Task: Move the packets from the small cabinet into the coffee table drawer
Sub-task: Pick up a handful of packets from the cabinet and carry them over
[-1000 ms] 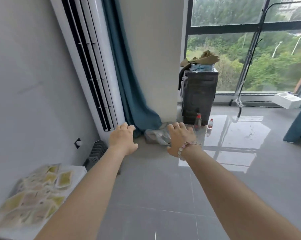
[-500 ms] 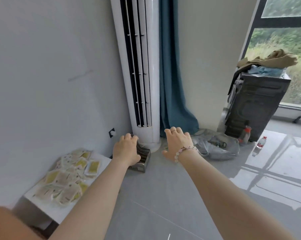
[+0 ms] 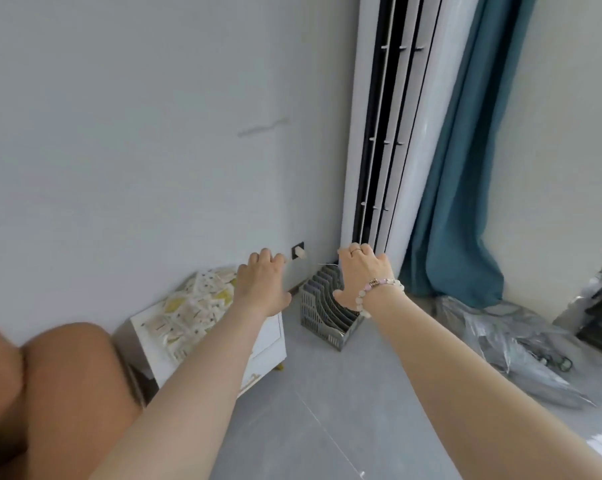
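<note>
Since half a second ago the view has swung left and down. The small white cabinet [image 3: 270, 341] now sits nearer the middle, and both outstretched arms have come closer to it. The window has gone from sight.

Count of items:
- Hands, two. The left hand [image 3: 263, 287] is stretched forward with its fingers loosely bent and holds nothing. It shows over the cabinet's far right corner, but whether it touches anything cannot be told. The right hand [image 3: 362, 278] is also empty, its fingers spread and relaxed. It wears one ring [image 3: 355, 251] and one bead bracelet [image 3: 379, 289].
- Packets [image 3: 188, 310], many. They are pale yellow and white sachets heaped and overlapping, so no exact count is possible. All lie on the cabinet top, at 8 o'clock from the left hand.
- Cabinet, one, standing against the wall [image 3: 137, 133].
- Grey slotted file organiser [image 3: 322, 317], one. It stands on the floor at 3 o'clock from the cabinet, partly behind the right hand.
- Wall socket [image 3: 298, 252] with a white plug, one, at 1 o'clock from the left hand.
- Tower air conditioner [image 3: 389, 133], one, white with dark vertical vents, at 12 o'clock from the right hand.
- Teal curtain [image 3: 459, 202], one, at 3 o'clock from the air conditioner and reaching the floor.
- Crumpled clear plastic bag [image 3: 511, 348], one, at 4 o'clock from the right hand.
- Bare knee [image 3: 67, 393], one, at 7 o'clock in the view.

Surface: grey floor tiles [image 3: 327, 410], smooth with thin joints. The wall is pale grey and bears one faint scuff.
</note>
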Motion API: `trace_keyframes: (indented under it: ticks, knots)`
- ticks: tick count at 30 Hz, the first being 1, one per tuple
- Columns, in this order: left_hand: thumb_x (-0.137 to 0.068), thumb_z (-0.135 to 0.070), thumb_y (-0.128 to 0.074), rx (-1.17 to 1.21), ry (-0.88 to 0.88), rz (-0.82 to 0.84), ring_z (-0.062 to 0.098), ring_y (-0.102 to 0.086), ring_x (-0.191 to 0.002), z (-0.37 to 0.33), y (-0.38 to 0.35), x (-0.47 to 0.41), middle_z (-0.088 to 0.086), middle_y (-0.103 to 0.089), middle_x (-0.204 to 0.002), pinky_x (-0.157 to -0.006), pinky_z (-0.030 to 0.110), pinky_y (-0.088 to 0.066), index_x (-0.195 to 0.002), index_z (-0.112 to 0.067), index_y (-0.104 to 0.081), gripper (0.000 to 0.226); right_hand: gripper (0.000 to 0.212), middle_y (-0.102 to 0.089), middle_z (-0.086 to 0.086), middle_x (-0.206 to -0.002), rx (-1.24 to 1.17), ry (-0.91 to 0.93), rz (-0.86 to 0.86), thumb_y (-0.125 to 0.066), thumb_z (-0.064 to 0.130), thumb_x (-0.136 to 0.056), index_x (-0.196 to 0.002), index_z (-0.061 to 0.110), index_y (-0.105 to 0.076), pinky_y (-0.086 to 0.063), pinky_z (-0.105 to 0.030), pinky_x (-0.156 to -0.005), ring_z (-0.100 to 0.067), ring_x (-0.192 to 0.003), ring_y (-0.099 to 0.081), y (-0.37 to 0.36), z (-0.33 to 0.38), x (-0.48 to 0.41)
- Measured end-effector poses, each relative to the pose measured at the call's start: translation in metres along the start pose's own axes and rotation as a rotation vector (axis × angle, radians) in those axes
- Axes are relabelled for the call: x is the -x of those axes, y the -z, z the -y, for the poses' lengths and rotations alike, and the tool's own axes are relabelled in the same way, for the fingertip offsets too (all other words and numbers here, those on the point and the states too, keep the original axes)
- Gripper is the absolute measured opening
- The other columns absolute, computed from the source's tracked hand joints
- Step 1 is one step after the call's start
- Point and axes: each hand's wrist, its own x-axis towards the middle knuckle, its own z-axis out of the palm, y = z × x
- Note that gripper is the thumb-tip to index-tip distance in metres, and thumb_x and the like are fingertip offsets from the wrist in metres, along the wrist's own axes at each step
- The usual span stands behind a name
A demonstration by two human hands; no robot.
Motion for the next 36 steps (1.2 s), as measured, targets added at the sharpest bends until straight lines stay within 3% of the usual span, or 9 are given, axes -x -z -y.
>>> trace_keyframes:
  ticks: [9,17,28,36]
  knots:
    - [-0.084,-0.039,-0.061,-0.046,0.241,-0.003,0.022,-0.042,-0.120,0.091,-0.006,-0.019,0.004,-0.042,-0.131,-0.089,0.030,-0.039,-0.138,-0.020,-0.037,0.062,0.056,-0.041,-0.004,-0.133,-0.033,0.234,0.010,-0.055,0.034,-0.084,-0.133,0.012,-0.036,-0.035,-0.035,-0.095,-0.021,-0.125,-0.036,-0.011,0.079,-0.081]
    - [-0.084,-0.035,-0.059,-0.063,0.340,-0.026,0.020,-0.041,-0.121,0.173,-0.021,-0.078,0.001,-0.041,-0.132,-0.090,0.027,-0.038,-0.140,-0.022,-0.034,0.063,0.053,-0.042,-0.004,-0.131,-0.001,0.339,-0.014,-0.056,0.033,-0.087,-0.132,0.012,-0.037,-0.034,-0.031,-0.089,-0.020,-0.122,-0.039,-0.015,0.142,-0.182]
    - [-0.082,-0.030,-0.058,0.025,0.467,0.087,0.019,-0.043,-0.115,0.289,-0.082,-0.147,0.001,-0.041,-0.127,-0.083,0.025,-0.037,-0.136,-0.022,-0.037,0.059,0.056,-0.043,-0.002,-0.127,-0.005,0.398,0.106,-0.057,0.034,-0.084,-0.131,0.014,-0.035,-0.035,-0.030,-0.089,-0.019,-0.119,-0.040,-0.067,0.227,-0.299]
    - [-0.079,-0.023,-0.060,0.104,0.566,0.205,0.019,-0.043,-0.109,0.326,-0.126,-0.169,0.001,-0.041,-0.121,-0.082,0.026,-0.038,-0.131,-0.020,-0.040,0.056,0.050,-0.044,-0.002,-0.126,0.047,0.352,0.223,-0.056,0.035,-0.085,-0.127,0.014,-0.037,-0.033,-0.030,-0.086,-0.018,-0.117,-0.041,-0.110,0.246,-0.339]
